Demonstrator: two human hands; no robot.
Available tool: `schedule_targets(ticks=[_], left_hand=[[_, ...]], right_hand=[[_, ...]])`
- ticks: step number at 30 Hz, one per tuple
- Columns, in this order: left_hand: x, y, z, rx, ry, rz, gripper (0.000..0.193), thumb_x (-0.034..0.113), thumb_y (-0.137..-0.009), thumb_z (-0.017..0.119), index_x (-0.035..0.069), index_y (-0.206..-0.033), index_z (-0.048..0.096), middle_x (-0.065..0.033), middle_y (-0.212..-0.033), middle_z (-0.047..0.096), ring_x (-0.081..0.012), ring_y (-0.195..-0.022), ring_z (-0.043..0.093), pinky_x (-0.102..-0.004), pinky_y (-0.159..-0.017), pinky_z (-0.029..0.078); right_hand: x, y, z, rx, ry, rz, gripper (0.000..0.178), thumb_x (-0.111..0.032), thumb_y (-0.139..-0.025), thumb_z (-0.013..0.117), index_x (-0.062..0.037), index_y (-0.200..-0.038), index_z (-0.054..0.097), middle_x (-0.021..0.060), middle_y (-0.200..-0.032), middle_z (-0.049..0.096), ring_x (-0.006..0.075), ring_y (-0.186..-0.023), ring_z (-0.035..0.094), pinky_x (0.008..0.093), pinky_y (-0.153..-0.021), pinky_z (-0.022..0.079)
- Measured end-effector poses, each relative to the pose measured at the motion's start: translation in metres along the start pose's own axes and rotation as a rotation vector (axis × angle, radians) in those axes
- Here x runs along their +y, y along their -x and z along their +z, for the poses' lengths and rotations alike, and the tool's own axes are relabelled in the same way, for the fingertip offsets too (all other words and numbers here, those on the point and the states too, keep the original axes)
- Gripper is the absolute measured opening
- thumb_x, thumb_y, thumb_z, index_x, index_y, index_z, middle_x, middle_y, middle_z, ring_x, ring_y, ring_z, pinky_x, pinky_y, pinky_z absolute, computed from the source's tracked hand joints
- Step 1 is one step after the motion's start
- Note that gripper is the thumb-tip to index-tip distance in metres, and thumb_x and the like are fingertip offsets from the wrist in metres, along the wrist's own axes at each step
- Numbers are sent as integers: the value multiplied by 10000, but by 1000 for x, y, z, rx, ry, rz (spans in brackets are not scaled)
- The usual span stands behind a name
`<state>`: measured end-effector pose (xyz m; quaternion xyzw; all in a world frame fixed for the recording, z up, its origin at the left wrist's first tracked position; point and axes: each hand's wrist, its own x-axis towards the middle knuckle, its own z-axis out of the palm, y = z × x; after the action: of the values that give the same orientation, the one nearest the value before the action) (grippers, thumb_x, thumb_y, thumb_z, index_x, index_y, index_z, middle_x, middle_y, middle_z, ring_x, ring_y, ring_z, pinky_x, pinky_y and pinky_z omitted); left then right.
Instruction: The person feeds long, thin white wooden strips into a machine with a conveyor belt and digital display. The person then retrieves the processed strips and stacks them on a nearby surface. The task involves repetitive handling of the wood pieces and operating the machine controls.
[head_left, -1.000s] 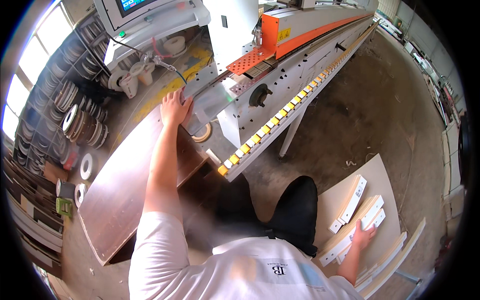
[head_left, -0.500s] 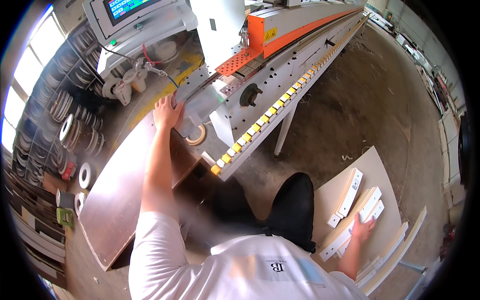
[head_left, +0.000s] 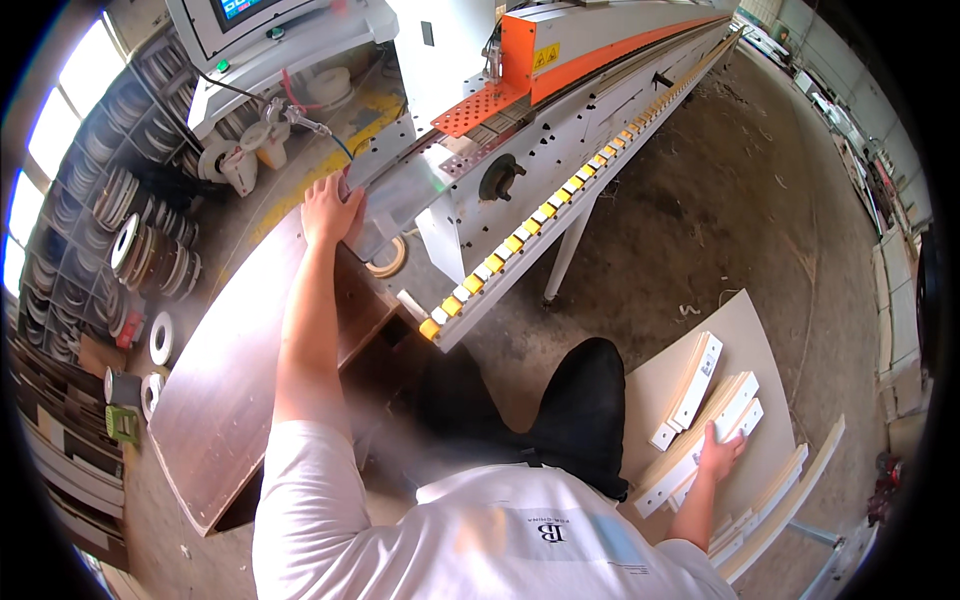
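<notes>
My left hand (head_left: pixel 330 212) is at the far corner of a brown wooden cabinet (head_left: pixel 225 370), beside the machine's near end. Its fingers curl around a small dark thing that I cannot make out. Low on the right, my right hand (head_left: pixel 718 458) grips the outer strip of a stack of white-edged wooden strips (head_left: pixel 690 455), thumb and fingers on either side. Another short bundle of strips (head_left: pixel 688 390) lies just beyond, and both rest on a pale board (head_left: pixel 750 345).
A long white and orange machine (head_left: pixel 540 70) runs away to the right, edged by yellow and white rollers (head_left: pixel 515 243). A control screen (head_left: pixel 240 10) stands upper left. Tape rolls fill a rack (head_left: pixel 100 190) at left. Longer strips (head_left: pixel 785 505) lie beside the pale board.
The view has shifted slightly, so the machine and screen sit a little differently in it. Both hands stay at the same places, left on the cabinet corner, right at the strips.
</notes>
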<state>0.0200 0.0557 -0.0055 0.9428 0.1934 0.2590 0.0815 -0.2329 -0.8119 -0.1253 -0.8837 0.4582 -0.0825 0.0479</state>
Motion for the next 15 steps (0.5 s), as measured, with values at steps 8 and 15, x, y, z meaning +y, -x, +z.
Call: schedule_targets(ticks=[8, 15], left_hand=[[-4, 1, 1, 16, 5, 17, 586, 534, -948, 682, 161, -1397, 642, -137, -1422, 651, -391, -1336, 570, -511, -1117, 448], [-1, 0, 1, -5, 3, 5, 604, 544, -948, 678, 170, -1421, 635, -132, -1456, 636, -385, -1362, 555, -501, -1129, 444]], right_hand=[[-7, 5, -9, -33, -37, 8, 1029, -719, -865, 729, -149, -1648, 381, 115, -1725, 347, 373, -1517, 446, 524, -1191, 442], [0, 2, -1, 30, -24, -6, 1014, -715, -861, 729, -144, -1632, 400, 90, -1709, 373, 379, -1447, 523, 522, -1140, 489]])
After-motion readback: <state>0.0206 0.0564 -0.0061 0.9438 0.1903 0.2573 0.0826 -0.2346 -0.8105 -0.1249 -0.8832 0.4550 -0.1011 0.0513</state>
